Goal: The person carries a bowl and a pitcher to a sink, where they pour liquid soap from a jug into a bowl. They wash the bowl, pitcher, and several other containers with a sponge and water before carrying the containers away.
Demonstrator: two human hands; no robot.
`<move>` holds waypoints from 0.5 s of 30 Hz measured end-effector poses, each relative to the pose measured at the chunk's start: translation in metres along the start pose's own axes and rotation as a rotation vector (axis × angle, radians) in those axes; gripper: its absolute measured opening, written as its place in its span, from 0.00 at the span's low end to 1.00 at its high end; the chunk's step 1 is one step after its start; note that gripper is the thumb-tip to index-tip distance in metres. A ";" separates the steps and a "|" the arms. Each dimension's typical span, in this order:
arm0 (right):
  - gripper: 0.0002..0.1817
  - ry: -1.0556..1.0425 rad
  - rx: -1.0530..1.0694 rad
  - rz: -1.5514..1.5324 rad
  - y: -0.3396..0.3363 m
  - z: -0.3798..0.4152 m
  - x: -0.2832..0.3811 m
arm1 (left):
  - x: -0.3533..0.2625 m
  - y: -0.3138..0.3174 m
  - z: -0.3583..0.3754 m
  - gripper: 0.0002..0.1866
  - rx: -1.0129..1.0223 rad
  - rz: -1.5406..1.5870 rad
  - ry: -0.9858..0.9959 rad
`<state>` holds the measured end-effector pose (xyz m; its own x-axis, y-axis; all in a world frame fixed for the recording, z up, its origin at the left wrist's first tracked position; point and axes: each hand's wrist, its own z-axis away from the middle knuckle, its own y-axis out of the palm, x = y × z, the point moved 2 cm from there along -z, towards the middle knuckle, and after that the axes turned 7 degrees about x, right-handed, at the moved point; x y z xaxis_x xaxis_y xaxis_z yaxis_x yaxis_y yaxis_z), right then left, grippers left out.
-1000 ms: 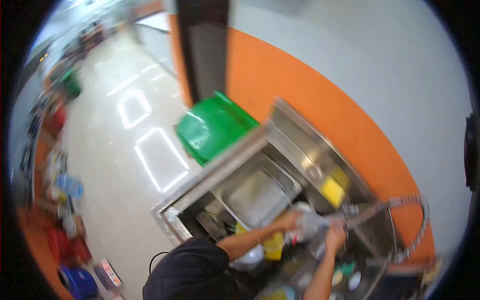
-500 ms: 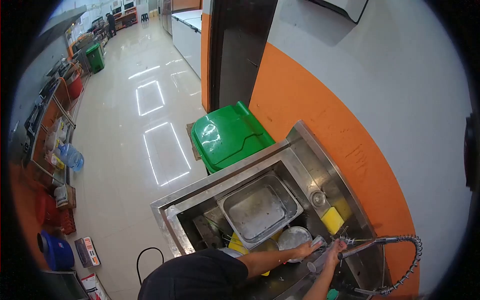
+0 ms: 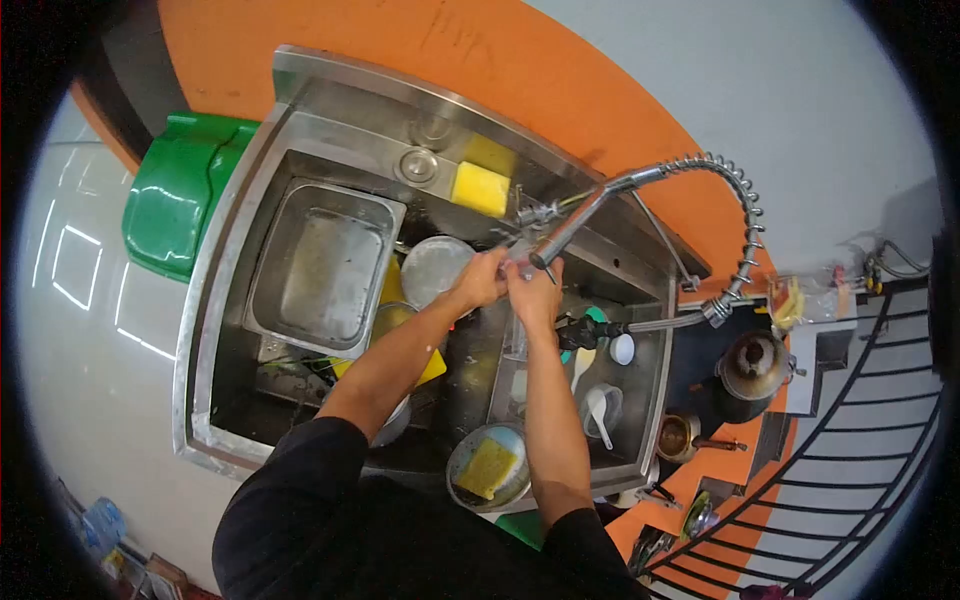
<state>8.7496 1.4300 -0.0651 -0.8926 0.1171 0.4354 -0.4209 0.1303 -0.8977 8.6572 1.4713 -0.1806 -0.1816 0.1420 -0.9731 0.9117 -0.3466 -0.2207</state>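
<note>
My left hand [image 3: 482,279] and my right hand [image 3: 533,290] are close together over the sink divider, just below the spring-hose faucet [image 3: 590,218]. Both have curled fingers around a clear plastic container [image 3: 516,255], mostly hidden by the fingers and the spray head. A round metal lid [image 3: 437,268] lies left of my left hand. On the back ledge sits a yellow sponge [image 3: 481,189]. Beneath my right forearm, the right basin holds a white cup [image 3: 622,348] and a clear tub [image 3: 600,412] with a white spoon in it.
A large rectangular steel pan [image 3: 320,268] rests tilted in the left basin [image 3: 225,400]. At the front edge is a bowl [image 3: 462,492] with a worn sponge. Pots [image 3: 753,365] stand to the right beside a black railing [image 3: 850,430]. A green bin [image 3: 175,205] is at left.
My view has swung right and down, bringing the right basin, pots and railing into sight. Both hands remain together by the faucet, now closer to each other around the clear plastic.
</note>
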 end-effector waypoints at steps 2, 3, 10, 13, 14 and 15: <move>0.25 0.010 0.131 -0.026 -0.015 0.007 -0.002 | -0.021 0.014 0.012 0.26 -0.150 0.015 0.145; 0.25 0.000 0.126 -0.019 -0.012 0.004 -0.009 | -0.026 0.013 0.015 0.30 -0.300 0.018 0.276; 0.26 -0.090 -0.043 -0.210 -0.014 0.011 -0.018 | -0.016 0.024 -0.003 0.30 -0.143 0.019 0.174; 0.23 -0.086 -0.039 -0.083 -0.005 0.005 -0.032 | -0.027 0.017 0.010 0.27 -0.283 -0.013 0.306; 0.23 -0.142 0.085 -0.049 -0.004 0.005 -0.032 | -0.030 0.011 0.013 0.27 -0.286 -0.014 0.306; 0.23 -0.147 0.086 -0.049 -0.011 0.003 -0.024 | -0.029 0.006 0.016 0.29 -0.253 -0.004 0.247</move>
<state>8.7752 1.4224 -0.0661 -0.8818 -0.0333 0.4704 -0.4716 0.0465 -0.8806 8.6623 1.4503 -0.1550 -0.1194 0.3732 -0.9200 0.9791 -0.1093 -0.1714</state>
